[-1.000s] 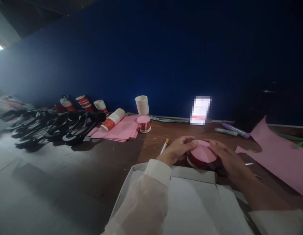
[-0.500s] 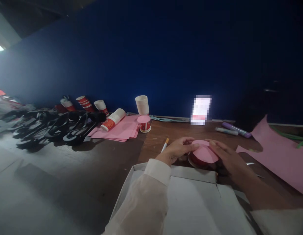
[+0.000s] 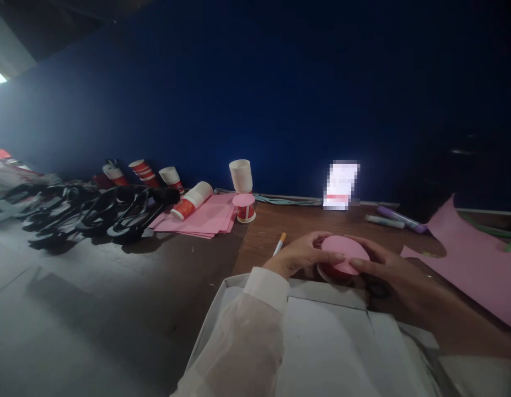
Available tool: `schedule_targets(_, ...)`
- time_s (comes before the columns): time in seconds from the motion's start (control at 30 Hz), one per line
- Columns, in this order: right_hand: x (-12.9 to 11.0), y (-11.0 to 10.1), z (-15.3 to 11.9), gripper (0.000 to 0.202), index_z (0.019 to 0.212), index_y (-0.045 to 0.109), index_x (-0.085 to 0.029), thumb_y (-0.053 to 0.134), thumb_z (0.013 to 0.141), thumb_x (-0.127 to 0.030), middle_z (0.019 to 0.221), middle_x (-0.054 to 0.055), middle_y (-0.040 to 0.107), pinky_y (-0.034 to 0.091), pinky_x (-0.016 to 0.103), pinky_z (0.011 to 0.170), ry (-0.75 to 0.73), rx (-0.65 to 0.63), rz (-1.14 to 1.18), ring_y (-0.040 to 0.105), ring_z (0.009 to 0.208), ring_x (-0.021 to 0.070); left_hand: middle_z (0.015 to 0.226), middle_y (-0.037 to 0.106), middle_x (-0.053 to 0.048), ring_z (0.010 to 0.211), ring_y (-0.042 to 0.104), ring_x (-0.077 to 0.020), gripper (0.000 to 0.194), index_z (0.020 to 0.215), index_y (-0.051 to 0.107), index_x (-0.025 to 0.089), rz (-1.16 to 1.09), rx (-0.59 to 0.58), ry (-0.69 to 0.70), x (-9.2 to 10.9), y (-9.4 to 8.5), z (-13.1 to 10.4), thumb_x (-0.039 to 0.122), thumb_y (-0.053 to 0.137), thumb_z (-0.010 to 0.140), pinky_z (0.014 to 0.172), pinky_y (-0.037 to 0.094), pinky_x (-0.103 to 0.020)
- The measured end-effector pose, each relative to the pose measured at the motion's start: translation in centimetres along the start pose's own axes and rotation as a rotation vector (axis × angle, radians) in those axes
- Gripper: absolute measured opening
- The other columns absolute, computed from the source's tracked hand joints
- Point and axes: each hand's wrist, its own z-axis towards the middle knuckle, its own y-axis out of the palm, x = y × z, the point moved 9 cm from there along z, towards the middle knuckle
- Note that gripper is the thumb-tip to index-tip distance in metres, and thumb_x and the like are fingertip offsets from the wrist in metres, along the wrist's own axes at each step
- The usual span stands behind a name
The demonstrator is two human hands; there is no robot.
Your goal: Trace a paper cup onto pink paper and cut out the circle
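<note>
Pink paper disc: located on top of a red cup, just beyond the white box at the near side of the brown table. The disc hides the cup's upper end, and the hands cover much of its side; a pale rim shows low at the left.

Left hand: thumb laid on the disc, fingers curled at its far left edge, clamped on it; the lower fingers are partly hidden. Right hand: thumb on the disc's near right part, index finger along the far edge, likewise clamped; remaining fingers out of sight.

A dark looped item under the right hand is mostly covered and hard to identify. The orange-capped marker runs behind the left wrist. The box is cut off by the lower edge, the pink sheet by the right edge.

Writing: the lit screen is pixelated and illegible. The other disc-topped cup bears pale markings on red, too small to read; printing on the lying cup stack is equally unreadable.
</note>
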Motion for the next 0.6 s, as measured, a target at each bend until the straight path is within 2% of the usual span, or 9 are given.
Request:
schedule_targets(0.17,-0.23,0.23,-0.26,0.065,0.126,0.073,-0.03,0.087,0.066,-0.048,0.119,0.009,0.078,0.062,0.043,0.087,0.045,-0.045,0.019,0.072,0.112,0.0365,0.141,0.064,-0.014,0.131,0.059,-0.0294,0.085,0.143,0.058,0.021,0.029,-0.003,-0.001,-0.33,-0.11,0.18,0.044,0.092,0.067,0.111,0.047,-0.042)
schedule_targets(0.4,-1.0,0.82,-0.43,0.073,0.134,0.066,-0.03,0.085,0.068,-0.057,0.137,0.007,0.071,0.054,0.045,0.108,-0.012,-0.128,-0.034,0.064,0.129,0.0365,0.144,0.061,-0.013,0.133,0.056,-0.0309,0.091,0.147,0.054,0.024,0.074,-0.027,0.005,-0.37,-0.26,0.26,0.041,0.092,0.066,0.113,0.046,-0.046)
schedule_targets(0.6,-0.68,0.83,-0.22,0.082,0.139,0.061,-0.027,0.085,0.067,-0.059,0.133,0.01,0.073,0.057,0.048,0.104,0.008,-0.12,-0.115,0.067,0.123,0.0384,0.141,0.064,-0.011,0.131,0.058,-0.0296,0.088,0.143,0.057,0.024,0.044,-0.036,-0.021,-0.39,-0.05,0.27,0.039,0.093,0.064,0.11,0.049,-0.045)
